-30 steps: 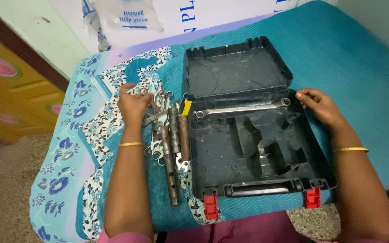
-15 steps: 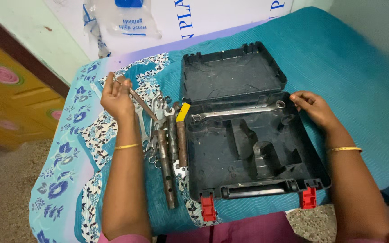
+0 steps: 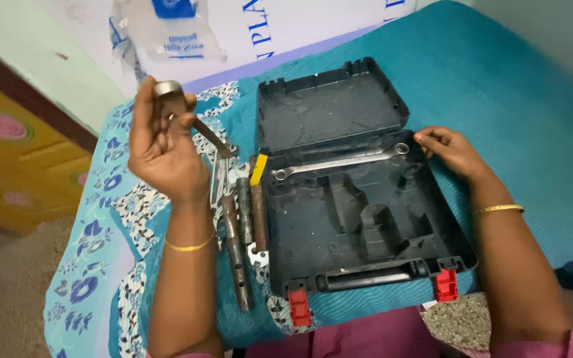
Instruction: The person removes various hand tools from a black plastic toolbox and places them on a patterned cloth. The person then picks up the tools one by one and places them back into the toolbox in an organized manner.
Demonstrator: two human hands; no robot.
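My left hand (image 3: 164, 149) is raised above the bed and grips a rusty metal tool with a round socket end (image 3: 167, 89); its shaft slants down to the right. Below it lies a pile of rusty pipes and spanners (image 3: 240, 212) on the teal floral bedspread. An open black plastic tool case (image 3: 359, 219) with red latches sits to the right. A long silver spanner (image 3: 339, 163) lies across the case's back edge. My right hand (image 3: 449, 151) rests on the case's right rear corner, fingers curled on the rim.
A clear plastic bag (image 3: 167, 30) and a white board stand at the back. A yellow painted cupboard (image 3: 14, 152) is at the left. The teal bedspread (image 3: 518, 93) stretches to the right of the case. The floor (image 3: 1, 298) shows at lower left.
My left hand picked a rusty tool out of the pile and lifted it up and toward me. My right hand stayed on the case's corner.
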